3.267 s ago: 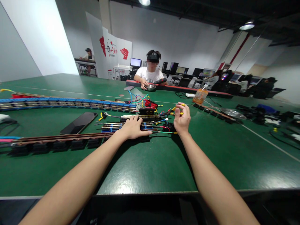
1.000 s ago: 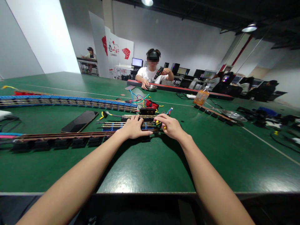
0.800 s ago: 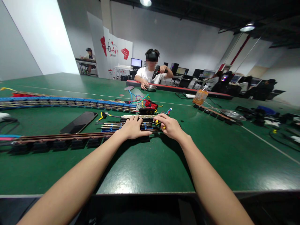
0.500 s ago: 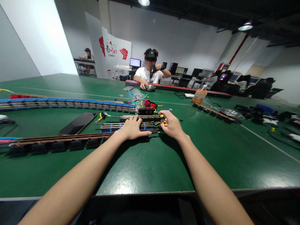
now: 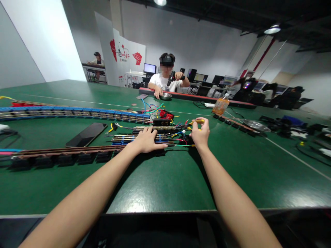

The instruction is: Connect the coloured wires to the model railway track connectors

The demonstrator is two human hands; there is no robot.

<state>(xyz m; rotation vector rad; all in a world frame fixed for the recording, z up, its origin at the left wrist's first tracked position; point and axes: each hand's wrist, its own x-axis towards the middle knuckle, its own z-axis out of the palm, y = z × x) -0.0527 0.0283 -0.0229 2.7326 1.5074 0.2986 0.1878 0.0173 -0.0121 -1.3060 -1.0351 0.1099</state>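
Drawn rightward since earlier, my right hand (image 5: 200, 135) grips yellow-handled pliers (image 5: 198, 121), fingers curled; my left hand (image 5: 146, 141) rests on the blue strip (image 5: 121, 140), fingers spread; lettering on the banner (image 5: 129, 59) unreadable.

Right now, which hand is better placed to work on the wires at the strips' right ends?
Probably the right hand: it holds a yellow-handled tool close to those wires, while the left hand rests across the blue strip.
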